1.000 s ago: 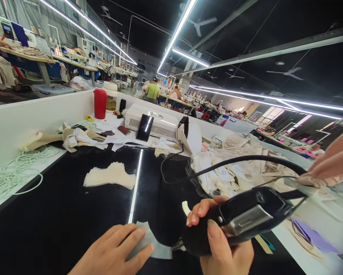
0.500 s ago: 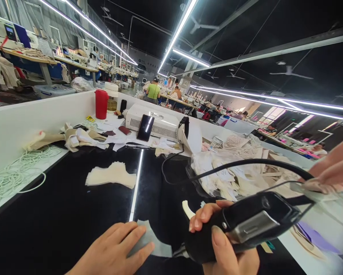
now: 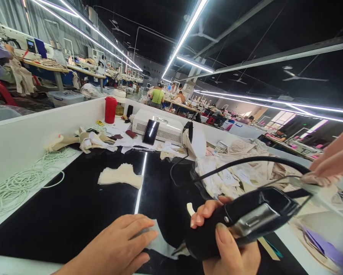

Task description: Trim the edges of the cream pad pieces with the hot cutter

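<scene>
My right hand is wrapped around black corded electric scissors, which have a silver panel on the side. Their metal tip points left and meets the right end of a light grey fabric piece. On that piece lies my left hand, its fingers stretched out and slightly apart, covering the piece's left part. A stack of cream fabric pieces sits farther back on the black table surface. Just beyond my right fingers is a small cream strip.
Pale green cord is piled at the left edge. A black cable arches over bagged fabric pieces on the right. At the back stand a red cup, a white box and a phone. People work at sewing machines beyond.
The view has swung a little to the left, bringing a seated person into the left edge. My left hand's fingers have shifted slightly on the grey fabric; the scissors stay at its right end.
</scene>
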`<control>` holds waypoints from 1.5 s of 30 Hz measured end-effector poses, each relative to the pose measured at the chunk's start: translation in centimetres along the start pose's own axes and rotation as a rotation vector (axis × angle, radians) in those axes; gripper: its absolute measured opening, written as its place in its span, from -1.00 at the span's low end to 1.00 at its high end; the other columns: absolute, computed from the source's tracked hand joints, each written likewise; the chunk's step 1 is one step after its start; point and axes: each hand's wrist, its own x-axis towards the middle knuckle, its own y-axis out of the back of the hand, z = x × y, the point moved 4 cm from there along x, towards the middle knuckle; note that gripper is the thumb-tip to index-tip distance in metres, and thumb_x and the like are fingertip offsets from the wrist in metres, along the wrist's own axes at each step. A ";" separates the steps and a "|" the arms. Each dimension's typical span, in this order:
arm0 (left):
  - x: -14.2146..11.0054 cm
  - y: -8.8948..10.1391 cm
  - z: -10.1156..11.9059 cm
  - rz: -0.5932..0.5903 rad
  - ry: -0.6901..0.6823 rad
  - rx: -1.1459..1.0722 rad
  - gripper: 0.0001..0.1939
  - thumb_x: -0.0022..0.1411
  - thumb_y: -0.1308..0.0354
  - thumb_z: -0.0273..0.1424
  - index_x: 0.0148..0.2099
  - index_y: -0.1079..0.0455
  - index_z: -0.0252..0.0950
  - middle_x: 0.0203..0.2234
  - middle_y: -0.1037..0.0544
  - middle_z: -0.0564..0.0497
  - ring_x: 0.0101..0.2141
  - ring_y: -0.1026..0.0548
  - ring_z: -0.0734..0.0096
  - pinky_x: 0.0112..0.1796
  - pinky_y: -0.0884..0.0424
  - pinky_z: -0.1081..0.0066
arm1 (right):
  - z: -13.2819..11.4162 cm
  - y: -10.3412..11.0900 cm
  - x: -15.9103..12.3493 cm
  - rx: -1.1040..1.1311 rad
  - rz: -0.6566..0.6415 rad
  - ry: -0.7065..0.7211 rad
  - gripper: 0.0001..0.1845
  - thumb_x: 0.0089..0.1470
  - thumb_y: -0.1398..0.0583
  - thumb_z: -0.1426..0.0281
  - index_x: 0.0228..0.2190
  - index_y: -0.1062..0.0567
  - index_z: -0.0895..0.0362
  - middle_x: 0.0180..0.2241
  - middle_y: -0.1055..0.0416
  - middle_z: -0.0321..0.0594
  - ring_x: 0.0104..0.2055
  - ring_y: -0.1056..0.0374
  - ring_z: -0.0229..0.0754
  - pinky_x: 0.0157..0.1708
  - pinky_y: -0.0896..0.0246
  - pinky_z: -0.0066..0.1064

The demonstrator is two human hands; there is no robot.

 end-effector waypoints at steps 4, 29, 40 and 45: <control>-0.9 1.2 -0.7 -0.121 0.195 -0.106 -0.51 0.27 -0.36 -0.49 0.23 -0.45 -0.17 0.11 -0.57 -0.06 0.08 -0.57 0.11 0.09 -0.56 0.19 | 0.2 -0.6 -0.4 0.044 -0.020 0.001 -0.66 0.16 -0.38 0.21 -0.06 -0.49 -0.03 -0.38 -0.42 -0.34 -0.41 -0.37 -0.25 -0.43 -0.39 -0.37; -2.5 1.0 0.7 0.139 -0.004 0.013 -0.79 0.42 -0.20 -0.45 0.08 -0.48 -0.18 -0.08 -0.64 0.10 -0.01 -0.57 0.34 0.10 -0.46 0.44 | -1.9 3.0 -0.4 -0.085 0.144 -0.004 -0.59 0.03 -0.46 0.18 -0.12 -0.51 -0.02 -0.40 -0.40 -0.37 -0.41 -0.31 -0.21 -0.44 -0.36 -0.32; 2.1 -4.3 3.8 0.139 -0.156 -0.014 -0.79 0.44 -0.24 -0.31 0.05 -0.44 -0.26 -0.15 -0.60 0.02 -0.12 -0.54 0.28 0.07 -0.43 0.32 | -2.3 2.1 -1.0 -0.066 0.147 -0.014 -0.60 0.07 -0.43 0.17 -0.10 -0.48 -0.04 -0.38 -0.38 -0.39 -0.39 -0.31 -0.21 -0.40 -0.35 -0.31; 2.1 -4.6 3.8 0.177 -0.167 -0.004 -0.74 0.40 -0.32 -0.27 0.03 -0.46 -0.28 -0.16 -0.59 0.05 -0.13 -0.53 0.28 0.07 -0.39 0.33 | -1.8 2.6 -0.4 -0.066 0.097 0.036 -0.64 0.12 -0.41 0.21 -0.09 -0.48 -0.03 -0.38 -0.39 -0.36 -0.40 -0.35 -0.19 -0.42 -0.38 -0.27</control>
